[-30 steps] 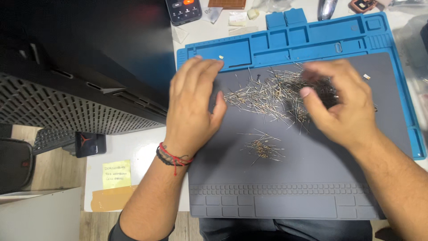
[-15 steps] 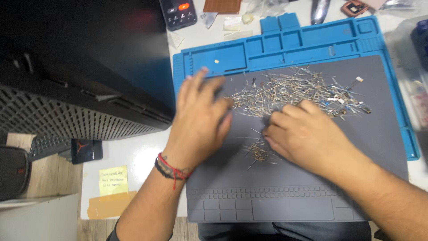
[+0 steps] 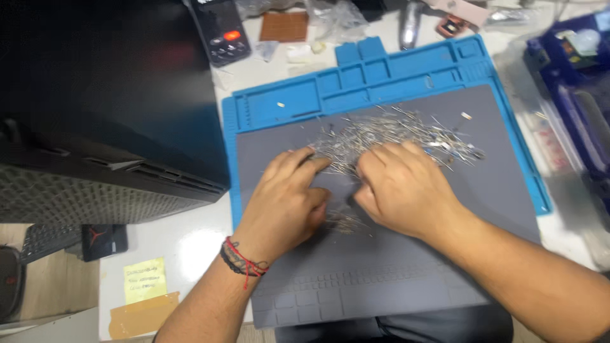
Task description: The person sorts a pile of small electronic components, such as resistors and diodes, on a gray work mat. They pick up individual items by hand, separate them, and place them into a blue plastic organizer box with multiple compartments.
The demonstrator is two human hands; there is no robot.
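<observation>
Both hands lay palm-down on the grey silicone work mat point(image 3: 406, 267), near the middle of the frame. The left hand point(image 3: 286, 203), with a red and black cord bracelet point(image 3: 243, 259) at the wrist, had its fingers loosely spread and stretched toward the upper right, their tips touching the near edge of a wide heap of thin wire-legged electronic components point(image 3: 394, 134). Whether it pinched anything could not be told. The right hand point(image 3: 401, 189) sat just beside it, fingers curled under and knuckles up, its fingertips hidden; what it gripped, if anything, could not be told. Its far side overlapped the heap. A smaller cluster of the same components point(image 3: 346, 220) lay between the two hands, partly covered by them. The heap itself spread across the upper part of the mat, just below the blue compartmented silicone tray border point(image 3: 356, 79). At upper left of the frame stood a black computer case point(image 3: 95, 114), and above the tray lay a dark handheld meter point(image 3: 219, 32) on the white tabletop point(image 3: 184, 241). A yellow sticky note point(image 3: 143, 281) sat at lower left.
</observation>
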